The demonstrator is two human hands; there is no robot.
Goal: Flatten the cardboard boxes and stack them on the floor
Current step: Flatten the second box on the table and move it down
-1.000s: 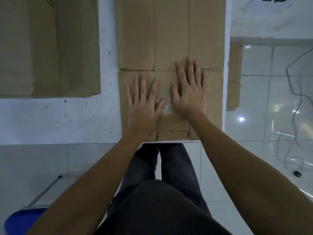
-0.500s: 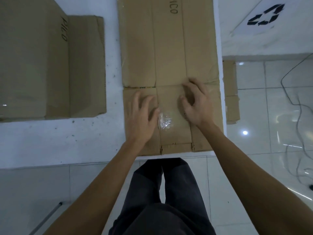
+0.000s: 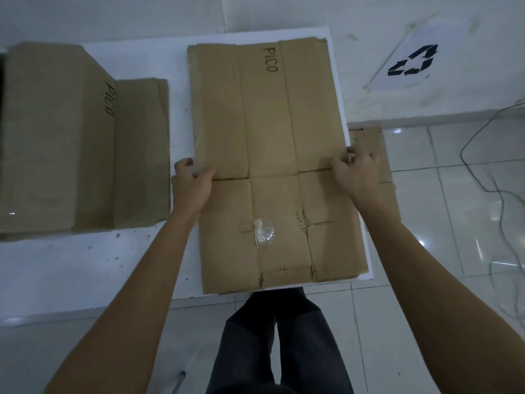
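Observation:
A flattened cardboard box marked PICO lies on the white table, its near end reaching the table's front edge. A scrap of clear tape sticks to its near flaps. My left hand grips the box's left edge at the fold line. My right hand grips its right edge at the same fold. A second box, still standing with volume, sits at the table's left. Flat cardboard lies on the floor right of the table, mostly hidden behind my right hand.
A white sheet with a black recycling symbol lies at the back right. Dark cables trail over the tiled floor on the right. My dark-trousered legs stand at the table's front edge.
Both hands left the middle of the near flaps, where they pressed flat, and moved outward to grip the box's left and right edges. The camera pulled back and shows more of the table.

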